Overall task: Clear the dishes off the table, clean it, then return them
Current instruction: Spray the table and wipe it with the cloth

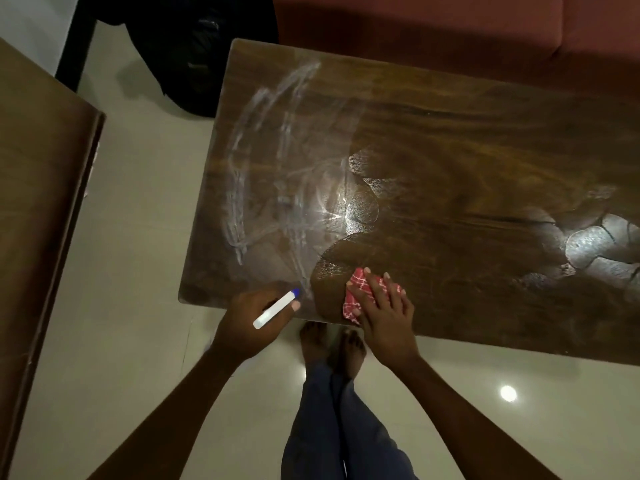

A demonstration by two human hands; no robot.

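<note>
We find no dishes on the dark wooden counter [450, 150], with white smears [242, 188] across its left end. The right hand [384, 317] presses the red-and-white checked cloth [353, 299] near the front edge, fingers extended, evidently wiping. The left hand [254, 318] grips a white blue-capped cylinder [275, 309], seemingly kept beside the cloth's path.

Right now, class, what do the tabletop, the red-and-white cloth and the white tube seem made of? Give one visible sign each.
Tabletop: wood or veneer, glossy; swirling grain, lamp glare. Red-and-white cloth: woven fabric, matte; it bunches under the right hand. White tube: likely plastic; smooth, blue-tipped.
</note>
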